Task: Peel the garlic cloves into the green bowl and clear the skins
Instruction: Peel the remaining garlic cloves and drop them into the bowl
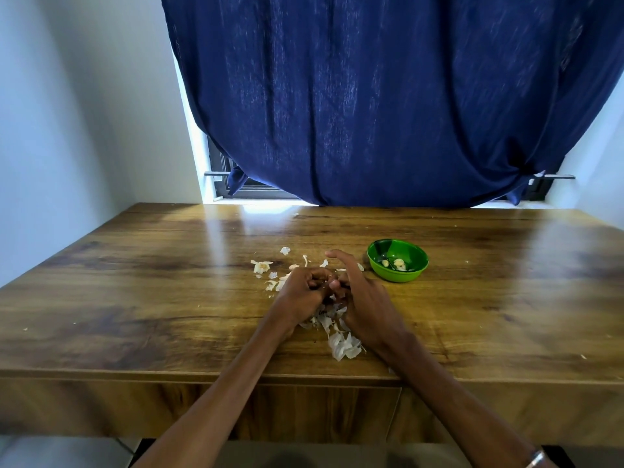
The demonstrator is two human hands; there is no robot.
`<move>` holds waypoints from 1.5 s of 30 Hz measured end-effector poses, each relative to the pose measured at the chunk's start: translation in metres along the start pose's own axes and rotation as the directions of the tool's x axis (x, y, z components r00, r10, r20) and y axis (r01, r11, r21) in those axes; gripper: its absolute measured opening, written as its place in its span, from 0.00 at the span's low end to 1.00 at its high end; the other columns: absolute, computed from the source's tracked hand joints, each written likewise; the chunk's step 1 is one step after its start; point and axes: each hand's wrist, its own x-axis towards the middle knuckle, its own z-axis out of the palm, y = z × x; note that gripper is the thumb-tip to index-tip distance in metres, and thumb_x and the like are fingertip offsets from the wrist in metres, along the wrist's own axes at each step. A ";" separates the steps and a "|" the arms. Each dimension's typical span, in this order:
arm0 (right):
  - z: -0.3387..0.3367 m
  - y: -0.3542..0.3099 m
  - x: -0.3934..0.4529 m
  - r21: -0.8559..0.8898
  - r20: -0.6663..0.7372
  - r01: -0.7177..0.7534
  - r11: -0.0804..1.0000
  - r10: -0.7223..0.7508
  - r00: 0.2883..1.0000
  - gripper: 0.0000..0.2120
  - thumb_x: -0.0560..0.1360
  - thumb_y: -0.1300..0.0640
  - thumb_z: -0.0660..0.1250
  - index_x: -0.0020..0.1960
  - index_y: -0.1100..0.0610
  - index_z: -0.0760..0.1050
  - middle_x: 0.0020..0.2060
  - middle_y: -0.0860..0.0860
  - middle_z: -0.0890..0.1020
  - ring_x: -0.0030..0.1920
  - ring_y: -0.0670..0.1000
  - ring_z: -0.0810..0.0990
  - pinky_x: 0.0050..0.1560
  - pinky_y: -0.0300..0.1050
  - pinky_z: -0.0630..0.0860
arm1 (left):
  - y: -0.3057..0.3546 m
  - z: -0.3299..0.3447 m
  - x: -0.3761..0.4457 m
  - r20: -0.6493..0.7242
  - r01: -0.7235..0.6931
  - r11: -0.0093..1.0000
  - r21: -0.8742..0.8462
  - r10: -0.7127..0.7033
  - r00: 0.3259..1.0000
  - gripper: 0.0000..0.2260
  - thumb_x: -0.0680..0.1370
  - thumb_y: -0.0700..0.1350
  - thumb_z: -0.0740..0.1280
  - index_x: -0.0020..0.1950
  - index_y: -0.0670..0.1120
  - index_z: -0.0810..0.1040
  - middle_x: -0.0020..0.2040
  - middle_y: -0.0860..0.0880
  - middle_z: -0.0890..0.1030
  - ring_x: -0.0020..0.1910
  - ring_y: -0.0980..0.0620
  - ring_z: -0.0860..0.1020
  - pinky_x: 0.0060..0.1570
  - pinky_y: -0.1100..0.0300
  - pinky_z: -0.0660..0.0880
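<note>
The clove being worked is hidden between the two hands, which meet over the middle of the table [135, 282]; only a sliver of pale skin shows between the fingertips. The left hand [300, 292] is curled tight, its fingers bent inward and pinching at that spot. The right hand [364, 298] presses its thumb and lower fingers against the same spot while its forefinger sticks out straight toward the far side; what exactly it grips cannot be made out. Under and between the wrists lies a heap of skins [341, 342], white and papery, reaching toward the near edge. More loose skins [261, 266] are scattered just beyond the left hand, and one flake lies farther out. The bowl [397, 265], green and glossy, stands just right of the right hand's forefinger, apart from it, with a few peeled cloves [399, 263] on its bottom. The table is brown wood-grain, shiny, with window glare on its far side and a few crumbs near its edges. Behind it a dark blue curtain [388, 96] hangs over a window [219, 184], whose frame shows at the lower corners. White walls close in on both sides. A wristband [535, 459] shows on the right wrist at the bottom corner.
</note>
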 end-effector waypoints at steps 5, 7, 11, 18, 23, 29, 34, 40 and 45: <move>0.001 -0.001 0.000 -0.013 -0.038 -0.009 1.000 0.009 0.999 0.47 0.74 0.74 0.67 0.76 0.36 0.50 0.61 0.57 0.83 0.57 0.49 0.84 0.50 0.49 0.85 | -0.005 0.003 0.003 -0.072 -0.084 0.996 0.028 0.086 0.994 0.07 0.80 0.35 0.67 0.46 0.43 0.84 0.41 0.47 0.86 0.43 0.49 0.85 0.50 0.43 0.82; 0.003 -0.001 0.001 -0.037 -0.038 -0.021 0.999 0.020 0.999 0.49 0.74 0.74 0.67 0.78 0.36 0.47 0.61 0.56 0.83 0.54 0.51 0.84 0.46 0.52 0.85 | -0.008 0.004 0.004 -0.103 -0.121 0.991 0.050 0.126 0.987 0.07 0.80 0.35 0.68 0.47 0.43 0.84 0.41 0.47 0.86 0.42 0.49 0.84 0.49 0.45 0.82; 0.004 0.001 0.001 -0.035 -0.057 -0.034 0.999 0.032 0.998 0.49 0.76 0.73 0.66 0.81 0.39 0.44 0.62 0.55 0.83 0.54 0.49 0.85 0.46 0.44 0.83 | -0.011 0.005 0.007 -0.174 -0.177 0.974 0.141 0.201 0.964 0.09 0.79 0.35 0.68 0.42 0.47 0.82 0.37 0.41 0.82 0.37 0.43 0.80 0.42 0.47 0.80; 0.005 0.002 0.002 0.000 -0.114 -0.031 1.000 0.031 0.993 0.46 0.80 0.67 0.66 0.79 0.34 0.43 0.56 0.52 0.85 0.49 0.45 0.84 0.42 0.42 0.82 | -0.011 0.005 0.007 -0.221 -0.264 0.952 0.151 0.293 0.930 0.11 0.77 0.34 0.70 0.40 0.49 0.79 0.34 0.53 0.80 0.34 0.50 0.79 0.38 0.49 0.79; 0.005 0.004 0.003 -0.013 -0.124 -0.023 1.000 0.021 0.992 0.46 0.78 0.68 0.68 0.80 0.40 0.45 0.58 0.51 0.85 0.51 0.43 0.83 0.44 0.35 0.79 | -0.004 0.004 0.003 -0.210 -0.273 0.950 0.152 0.301 0.930 0.14 0.78 0.36 0.70 0.41 0.55 0.78 0.41 0.55 0.83 0.39 0.56 0.83 0.42 0.54 0.82; 0.002 0.003 0.001 0.007 -0.161 -0.014 1.000 0.015 0.987 0.43 0.79 0.70 0.66 0.79 0.37 0.48 0.60 0.54 0.85 0.58 0.49 0.83 0.42 0.26 0.73 | -0.003 0.002 -0.001 -0.253 -0.232 0.973 0.000 0.225 0.941 0.02 0.77 0.34 0.72 0.46 0.39 0.80 0.42 0.48 0.83 0.32 0.51 0.83 0.36 0.58 0.81; 0.004 0.002 0.003 -0.003 -0.145 -0.039 0.999 0.039 0.989 0.40 0.81 0.67 0.65 0.80 0.39 0.48 0.63 0.55 0.83 0.64 0.49 0.81 0.47 0.24 0.68 | -0.002 0.003 -0.001 -0.237 -0.225 0.973 0.058 0.233 0.943 0.04 0.78 0.35 0.71 0.45 0.43 0.80 0.40 0.49 0.83 0.32 0.53 0.82 0.35 0.57 0.81; 0.006 -0.006 0.000 -0.003 -0.169 0.034 0.999 -0.034 0.985 0.35 0.83 0.58 0.64 0.80 0.37 0.48 0.52 0.53 0.86 0.50 0.50 0.85 0.47 0.52 0.84 | -0.006 0.007 -0.002 -0.208 -0.299 0.942 0.152 0.326 0.922 0.09 0.72 0.31 0.63 0.46 0.42 0.77 0.44 0.47 0.81 0.41 0.46 0.81 0.40 0.42 0.80; 0.006 -0.005 -0.001 0.046 -0.166 0.030 0.998 -0.022 0.986 0.33 0.84 0.57 0.62 0.81 0.40 0.49 0.45 0.56 0.85 0.42 0.51 0.85 0.40 0.54 0.83 | -0.007 0.010 -0.002 -0.215 -0.345 0.913 0.217 0.390 0.896 0.11 0.73 0.28 0.66 0.49 0.41 0.78 0.45 0.49 0.79 0.43 0.47 0.79 0.39 0.41 0.79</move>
